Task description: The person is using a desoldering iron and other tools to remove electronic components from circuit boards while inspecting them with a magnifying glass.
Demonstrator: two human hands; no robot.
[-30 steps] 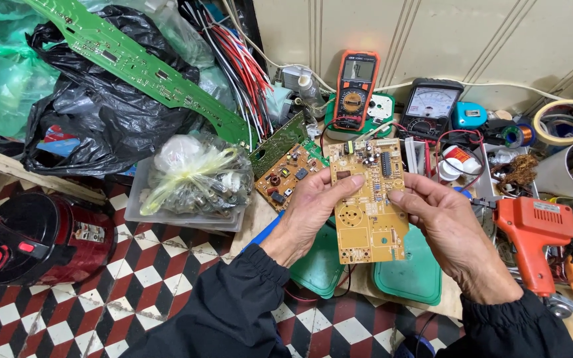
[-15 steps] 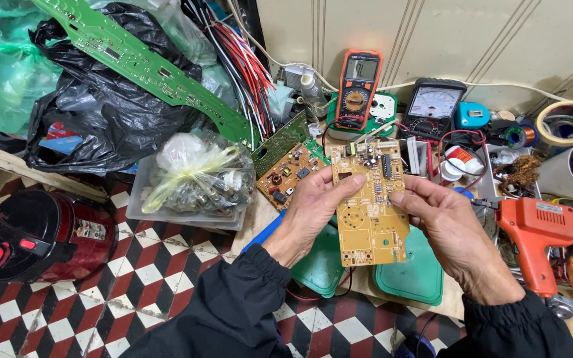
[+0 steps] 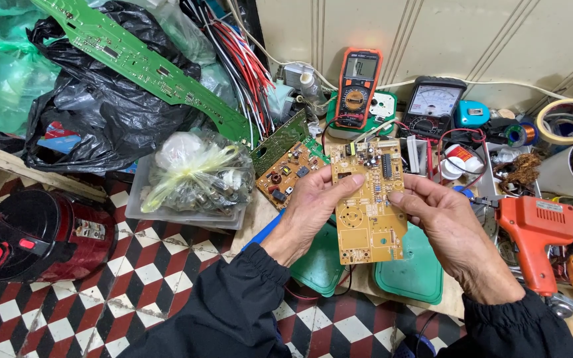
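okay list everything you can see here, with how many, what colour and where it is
circuit board: one, yellow-tan, held up at centre between both hands
long circuit board: one, green, across the black bag at upper left
multimeter: one, orange and black, against the wall
analog meter: one, black, right of the multimeter
soldering gun: one, orange, at right
appliance: one, red and black, on the floor at left
lids: two, green, under the held board
left hand: grips the board's left edge
right hand: grips its right edge
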